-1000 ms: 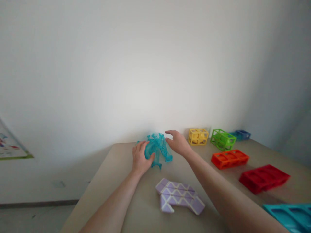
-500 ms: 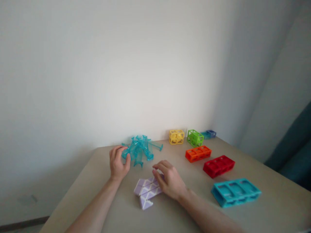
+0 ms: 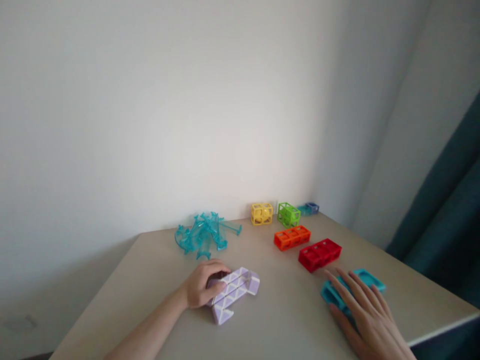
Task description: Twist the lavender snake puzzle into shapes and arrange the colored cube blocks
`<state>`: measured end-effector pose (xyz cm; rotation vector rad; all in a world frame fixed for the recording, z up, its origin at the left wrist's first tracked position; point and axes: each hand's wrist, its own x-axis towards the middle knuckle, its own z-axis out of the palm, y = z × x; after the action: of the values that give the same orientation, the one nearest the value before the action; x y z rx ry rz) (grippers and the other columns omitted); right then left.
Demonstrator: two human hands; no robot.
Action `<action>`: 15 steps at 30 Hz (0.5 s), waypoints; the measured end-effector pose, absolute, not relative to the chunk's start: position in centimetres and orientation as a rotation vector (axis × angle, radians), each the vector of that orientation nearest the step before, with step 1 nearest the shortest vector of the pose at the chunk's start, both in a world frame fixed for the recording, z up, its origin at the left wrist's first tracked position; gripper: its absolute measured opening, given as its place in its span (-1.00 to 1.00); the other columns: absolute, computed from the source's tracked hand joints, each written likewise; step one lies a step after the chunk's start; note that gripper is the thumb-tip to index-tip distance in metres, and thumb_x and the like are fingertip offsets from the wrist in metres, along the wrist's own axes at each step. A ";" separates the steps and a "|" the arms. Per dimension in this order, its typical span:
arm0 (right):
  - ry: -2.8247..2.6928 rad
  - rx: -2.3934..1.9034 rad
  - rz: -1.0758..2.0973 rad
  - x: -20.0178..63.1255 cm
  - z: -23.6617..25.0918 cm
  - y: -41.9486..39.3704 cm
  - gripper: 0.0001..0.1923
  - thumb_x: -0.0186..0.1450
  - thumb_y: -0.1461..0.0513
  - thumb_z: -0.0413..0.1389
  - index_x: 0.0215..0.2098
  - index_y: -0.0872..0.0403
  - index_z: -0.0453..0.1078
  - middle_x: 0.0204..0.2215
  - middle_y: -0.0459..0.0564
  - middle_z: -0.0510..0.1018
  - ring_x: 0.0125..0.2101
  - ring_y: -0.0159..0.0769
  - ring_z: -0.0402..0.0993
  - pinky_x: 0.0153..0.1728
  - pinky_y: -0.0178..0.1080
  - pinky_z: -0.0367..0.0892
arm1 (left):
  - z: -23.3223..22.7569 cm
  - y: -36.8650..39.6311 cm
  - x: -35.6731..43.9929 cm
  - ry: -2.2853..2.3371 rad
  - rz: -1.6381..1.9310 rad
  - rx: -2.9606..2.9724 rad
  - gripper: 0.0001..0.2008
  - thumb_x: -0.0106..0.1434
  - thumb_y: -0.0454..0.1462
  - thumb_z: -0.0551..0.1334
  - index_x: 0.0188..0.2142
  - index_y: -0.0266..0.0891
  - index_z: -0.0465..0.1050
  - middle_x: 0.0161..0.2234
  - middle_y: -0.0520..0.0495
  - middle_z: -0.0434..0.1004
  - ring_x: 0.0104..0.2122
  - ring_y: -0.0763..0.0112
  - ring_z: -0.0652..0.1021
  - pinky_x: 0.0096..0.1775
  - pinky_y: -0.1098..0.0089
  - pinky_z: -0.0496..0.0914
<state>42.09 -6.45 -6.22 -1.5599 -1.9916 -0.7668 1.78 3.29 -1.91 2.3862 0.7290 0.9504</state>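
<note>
Presently the left hand [image 3: 200, 289] lies knuckles-up on the near left end of the lilac triangle-block puzzle [image 3: 233, 292], fingers curled over it in a closed grip; the forearm runs in from the lower left. That puzzle rests flat on the table [image 3: 157, 265], near its front middle. Further right, the right hand [image 3: 365, 312] lies palm-down, fingers straight and spread, grip released, covering the near part of the teal tray [image 3: 365, 279]. Just beyond stand the red block [image 3: 319, 254] and the orange block [image 3: 292, 237].
</note>
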 end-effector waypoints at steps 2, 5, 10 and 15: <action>-2.015 -1.598 -0.760 43.1 -6.2 -5.9 -0.41 0.32 0.04 -0.03 0.29 -0.04 0.10 0.19 0.10 0.32 0.19 0.11 0.17 0.16 0.16 0.04 | -1.9 3.4 1.6 0.761 0.906 2.368 -0.63 0.21 -0.05 0.10 -0.22 -0.25 0.53 -0.37 -0.15 0.51 -0.36 0.25 0.49 -0.31 0.31 0.32; -2.019 -1.662 -0.744 43.3 -5.7 -4.4 -0.43 0.34 0.04 -0.04 0.28 -0.01 0.11 0.19 0.11 0.30 0.20 0.09 0.15 0.15 0.17 0.05 | -1.8 3.3 1.3 0.809 0.870 2.343 -0.63 0.23 -0.04 0.10 -0.25 -0.25 0.54 -0.38 -0.14 0.51 -0.36 0.25 0.49 -0.30 0.31 0.30; -2.042 -1.662 -0.701 42.9 -5.3 -2.2 -0.37 0.34 0.05 -0.04 0.31 0.08 0.04 0.24 0.16 0.23 0.23 0.03 0.10 0.18 0.12 0.05 | -1.3 2.9 1.1 0.840 0.831 2.313 -0.66 0.25 -0.07 0.11 -0.25 -0.26 0.53 -0.36 -0.13 0.51 -0.33 0.27 0.49 -0.26 0.32 0.29; -2.119 -1.610 -0.674 41.4 -4.9 -1.2 -0.42 0.33 0.06 -0.02 0.28 0.04 0.13 0.23 0.11 0.26 0.23 -0.01 0.11 0.18 0.10 0.05 | -1.0 2.9 1.1 0.826 0.819 2.313 -0.66 0.26 -0.07 0.11 -0.28 -0.26 0.53 -0.37 -0.11 0.50 -0.35 0.28 0.49 -0.27 0.34 0.31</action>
<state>41.36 -1.23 -4.85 -1.6099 -2.1189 -0.6741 1.12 2.90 -0.98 2.3128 0.8258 0.8192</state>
